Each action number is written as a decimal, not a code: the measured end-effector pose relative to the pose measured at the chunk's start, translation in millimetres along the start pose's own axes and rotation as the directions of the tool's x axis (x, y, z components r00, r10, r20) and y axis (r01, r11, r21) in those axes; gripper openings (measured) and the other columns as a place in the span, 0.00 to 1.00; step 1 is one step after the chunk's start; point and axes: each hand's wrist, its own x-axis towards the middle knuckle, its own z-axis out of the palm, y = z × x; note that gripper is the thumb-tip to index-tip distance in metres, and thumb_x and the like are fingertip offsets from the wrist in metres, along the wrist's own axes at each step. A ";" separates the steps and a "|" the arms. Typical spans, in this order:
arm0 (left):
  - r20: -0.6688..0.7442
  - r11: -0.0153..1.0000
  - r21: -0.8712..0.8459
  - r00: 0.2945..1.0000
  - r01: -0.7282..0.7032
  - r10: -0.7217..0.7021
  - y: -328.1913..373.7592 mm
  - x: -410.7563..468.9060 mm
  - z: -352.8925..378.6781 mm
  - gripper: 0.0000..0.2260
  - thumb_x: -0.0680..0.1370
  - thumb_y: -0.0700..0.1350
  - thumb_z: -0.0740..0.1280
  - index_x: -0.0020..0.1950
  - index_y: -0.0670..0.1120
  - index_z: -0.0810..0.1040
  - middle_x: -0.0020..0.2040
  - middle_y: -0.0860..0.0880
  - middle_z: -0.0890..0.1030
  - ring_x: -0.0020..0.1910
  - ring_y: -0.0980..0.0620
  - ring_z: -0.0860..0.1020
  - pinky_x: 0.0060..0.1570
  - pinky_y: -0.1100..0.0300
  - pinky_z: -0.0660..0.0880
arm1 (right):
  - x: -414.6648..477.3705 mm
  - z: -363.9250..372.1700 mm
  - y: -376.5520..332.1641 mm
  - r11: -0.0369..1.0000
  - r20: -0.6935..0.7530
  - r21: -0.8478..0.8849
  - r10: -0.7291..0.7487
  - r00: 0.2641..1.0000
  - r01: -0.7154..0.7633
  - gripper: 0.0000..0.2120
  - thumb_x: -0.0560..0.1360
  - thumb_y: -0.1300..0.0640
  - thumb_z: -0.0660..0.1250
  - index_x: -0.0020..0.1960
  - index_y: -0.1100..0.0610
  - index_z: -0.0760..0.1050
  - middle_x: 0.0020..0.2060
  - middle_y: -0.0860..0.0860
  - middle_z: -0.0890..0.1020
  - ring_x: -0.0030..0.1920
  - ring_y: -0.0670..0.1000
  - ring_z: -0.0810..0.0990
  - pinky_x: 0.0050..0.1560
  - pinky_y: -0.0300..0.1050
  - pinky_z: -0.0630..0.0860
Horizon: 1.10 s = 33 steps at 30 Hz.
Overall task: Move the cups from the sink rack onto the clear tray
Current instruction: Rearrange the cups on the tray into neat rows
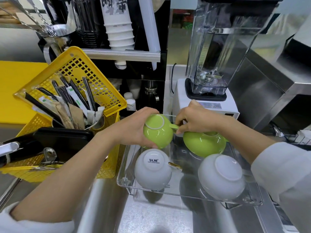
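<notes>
A clear tray (124,179) sits over the sink with several upturned cups on it. My left hand (133,126) grips a green cup (157,132) upside down at the tray's far left. My right hand (195,119) pinches that cup's handle and rests above a second green cup (204,145) at the far right. A white cup (152,169) marked YAMI stands bottom up at the near left. Another white cup (222,175) lies bottom up at the near right.
A yellow basket (72,78) with straws and utensils stands to the left, with a black tray (64,137) leaning in it. A blender (217,64) stands behind the clear tray. Stacked paper cups (119,31) hang above. The steel sink (151,216) lies below.
</notes>
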 end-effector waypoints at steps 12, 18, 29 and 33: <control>0.132 0.997 -0.070 0.991 0.041 -0.032 -5.0 1.4 3.6 0.41 0.68 0.53 0.74 0.73 0.54 0.53 0.74 0.54 0.54 0.67 0.57 0.56 0.64 0.61 0.58 | 2.5 4.9 4.1 0.999 0.024 0.051 0.013 1.000 -0.014 0.12 0.68 0.46 0.70 0.47 0.53 0.79 0.33 0.41 0.72 0.44 0.50 0.65 0.45 0.43 0.54; 0.020 0.990 -0.115 0.997 0.082 -0.080 -10.6 -1.1 -6.0 0.32 0.69 0.51 0.74 0.70 0.54 0.64 0.65 0.55 0.66 0.65 0.55 0.67 0.64 0.59 0.66 | 0.7 7.3 8.9 0.998 0.013 0.068 0.007 1.000 -0.008 0.12 0.68 0.47 0.70 0.47 0.52 0.78 0.40 0.48 0.77 0.44 0.52 0.69 0.52 0.45 0.61; -0.108 0.980 -0.192 0.992 0.044 -0.066 -3.3 -12.0 -1.4 0.34 0.67 0.60 0.71 0.70 0.59 0.62 0.72 0.58 0.59 0.71 0.58 0.59 0.69 0.58 0.59 | -8.7 6.7 12.9 0.995 -0.101 0.095 0.007 0.995 0.003 0.19 0.70 0.42 0.67 0.54 0.53 0.76 0.50 0.48 0.78 0.49 0.49 0.72 0.57 0.46 0.59; -0.120 0.977 -0.194 0.991 -0.088 0.066 12.8 -26.2 -0.6 0.28 0.63 0.63 0.69 0.62 0.61 0.71 0.72 0.59 0.61 0.72 0.59 0.57 0.70 0.57 0.56 | -20.5 -0.4 14.6 0.978 -0.225 0.203 0.007 0.974 0.040 0.14 0.71 0.48 0.68 0.52 0.55 0.78 0.49 0.51 0.81 0.50 0.51 0.77 0.58 0.45 0.63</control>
